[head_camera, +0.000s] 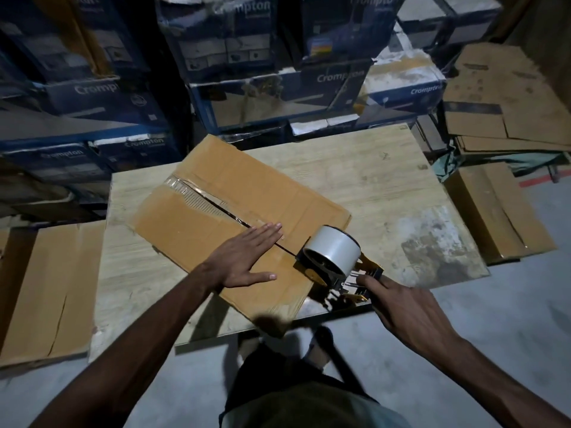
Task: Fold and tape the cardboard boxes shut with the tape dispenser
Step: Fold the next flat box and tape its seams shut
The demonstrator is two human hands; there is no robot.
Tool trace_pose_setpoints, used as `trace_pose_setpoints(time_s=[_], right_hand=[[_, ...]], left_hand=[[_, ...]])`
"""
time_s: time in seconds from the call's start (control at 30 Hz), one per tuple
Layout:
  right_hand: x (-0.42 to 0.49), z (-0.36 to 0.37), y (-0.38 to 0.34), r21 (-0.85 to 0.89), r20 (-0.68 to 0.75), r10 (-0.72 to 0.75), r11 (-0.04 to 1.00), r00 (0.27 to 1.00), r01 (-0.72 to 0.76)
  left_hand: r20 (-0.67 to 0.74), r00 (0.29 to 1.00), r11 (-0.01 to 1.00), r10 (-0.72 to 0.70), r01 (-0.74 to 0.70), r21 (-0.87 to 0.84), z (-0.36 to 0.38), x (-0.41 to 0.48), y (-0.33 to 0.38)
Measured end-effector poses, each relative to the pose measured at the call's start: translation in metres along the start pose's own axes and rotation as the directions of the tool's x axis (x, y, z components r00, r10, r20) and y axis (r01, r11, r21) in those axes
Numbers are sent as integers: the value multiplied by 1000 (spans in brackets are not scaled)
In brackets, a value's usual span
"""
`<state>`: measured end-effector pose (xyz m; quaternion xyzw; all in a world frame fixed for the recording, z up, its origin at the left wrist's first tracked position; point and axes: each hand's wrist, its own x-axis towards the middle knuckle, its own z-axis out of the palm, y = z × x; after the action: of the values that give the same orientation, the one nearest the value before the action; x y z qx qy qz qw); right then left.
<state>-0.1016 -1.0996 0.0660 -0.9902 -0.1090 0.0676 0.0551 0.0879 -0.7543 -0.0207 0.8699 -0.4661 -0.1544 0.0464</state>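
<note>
At frame centre, cardboard box (247, 205) laid flat on tabletop (386, 180), seam (290, 251) running upper left to lower right. Clear tape (191, 193) seen on far stretch only. Dark gap shown on near stretch; tape over it cannot be told. Left hand (247, 257) pressed flat beside seam, fingers straight. Tape dispenser (333, 257) set at near end of seam, handle gripped by right hand (404, 313), fingers curled round it.

Risks judged:
- gap widened if press is eased
- tape wrinkled or led off seam if dispenser is pulled askew
- box slid on tabletop
</note>
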Motion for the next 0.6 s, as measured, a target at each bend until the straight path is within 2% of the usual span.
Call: trace_pose_setpoints(time_s=[0.23, 0.4, 0.47, 0.6], right_hand=[[0, 10, -2, -25, 3, -13, 1000, 1000, 13], [-2, 13, -3, -17, -10, -18, 1000, 1000, 18], [-2, 15, -2, -15, -4, -19, 1000, 1000, 19], [-2, 16, -2, -10, 6, -5, 1000, 1000, 5]], left_hand=[[31, 999, 999, -38, 37, 30, -5, 0, 13], [33, 999, 1000, 3, -3, 8, 8, 10, 62], [18, 999, 999, 34, -34, -10, 14, 17, 85], [-70, 997, 995, -38, 32, -92, 22, 19, 104]])
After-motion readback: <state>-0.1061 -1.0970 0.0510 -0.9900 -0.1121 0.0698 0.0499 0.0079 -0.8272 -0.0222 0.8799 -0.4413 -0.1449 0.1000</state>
